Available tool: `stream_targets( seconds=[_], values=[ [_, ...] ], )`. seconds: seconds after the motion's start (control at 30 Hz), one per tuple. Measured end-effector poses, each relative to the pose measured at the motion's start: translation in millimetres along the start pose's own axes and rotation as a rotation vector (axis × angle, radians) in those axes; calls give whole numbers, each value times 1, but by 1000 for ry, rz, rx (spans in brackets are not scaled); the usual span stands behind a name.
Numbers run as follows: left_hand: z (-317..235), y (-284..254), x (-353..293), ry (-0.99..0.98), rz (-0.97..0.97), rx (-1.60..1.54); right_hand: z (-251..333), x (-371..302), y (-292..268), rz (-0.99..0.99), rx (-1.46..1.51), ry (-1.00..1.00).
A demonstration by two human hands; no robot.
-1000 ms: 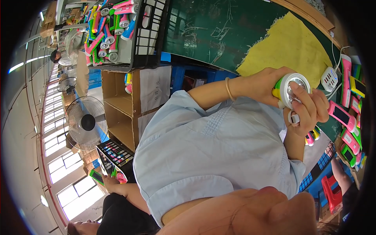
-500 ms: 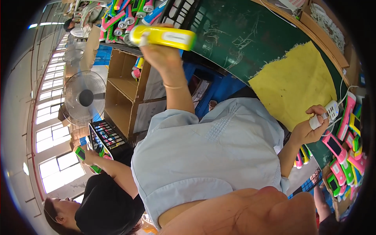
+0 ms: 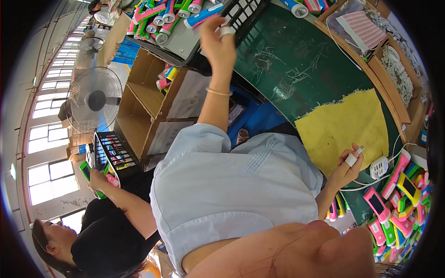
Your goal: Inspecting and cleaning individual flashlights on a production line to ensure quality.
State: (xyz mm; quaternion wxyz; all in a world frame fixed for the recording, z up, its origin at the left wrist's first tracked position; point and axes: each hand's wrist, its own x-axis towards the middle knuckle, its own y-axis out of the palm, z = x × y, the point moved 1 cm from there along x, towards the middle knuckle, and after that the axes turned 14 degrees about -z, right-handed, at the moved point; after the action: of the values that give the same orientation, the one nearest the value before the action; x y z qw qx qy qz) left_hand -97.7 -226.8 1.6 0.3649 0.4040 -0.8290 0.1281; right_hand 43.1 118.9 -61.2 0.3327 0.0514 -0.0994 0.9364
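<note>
My left hand [image 3: 220, 51] is at the edge of a crate of colourful flashlights [image 3: 160, 21], its fingers slightly blurred, apart and overlapping the end of a blue flashlight [image 3: 200, 17]. Whether they touch it I cannot tell. One of those fingers wears white tape. Over the near edge of a yellow cloth [image 3: 345, 125], my right hand [image 3: 345, 169] is closed around a small white plug with a metal tip, which looks like a USB plug [image 3: 360, 149]. White wrapping also shows at its fingers. Just right of this hand lies a white multi-port USB charger [image 3: 379, 167] with white cables.
Many pink, green and yellow flashlights with dark panels [image 3: 398, 208] are heaped at the right. Boxes of white cables [image 3: 396, 76] line the table's far right. Cardboard boxes [image 3: 139, 99] and a fan [image 3: 96, 100] stand left. A co-worker's hand [image 3: 96, 180] holds a green flashlight [image 3: 85, 170].
The yellow flashlight is gone from my left hand; where it lies I cannot see. That hand now reaches the blue flashlight. My right hand has shifted away from the charger, still gripping the plug.
</note>
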Motion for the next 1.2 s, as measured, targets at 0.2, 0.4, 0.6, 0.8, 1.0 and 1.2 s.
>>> stream_targets(
  seconds=[0.2,0.4,0.6,0.8,1.0,1.2],
  values=[
    [17,126,5,840,54,223,0,-4,4,96,102,73],
    [7,153,-2,97,487,-307,-7,-3,-10,224,96,168],
    [-15,153,-29,-719,921,-777,7,13,-5,331,143,188],
    [-95,117,-149,-1303,1000,-859,11,31,29,659,501,664],
    [-103,97,-161,-1092,1176,-1109,56,-4,-6,125,-31,-317],
    [-109,93,-187,-1353,1190,-926,4,-12,-4,482,114,125]
  ],
)
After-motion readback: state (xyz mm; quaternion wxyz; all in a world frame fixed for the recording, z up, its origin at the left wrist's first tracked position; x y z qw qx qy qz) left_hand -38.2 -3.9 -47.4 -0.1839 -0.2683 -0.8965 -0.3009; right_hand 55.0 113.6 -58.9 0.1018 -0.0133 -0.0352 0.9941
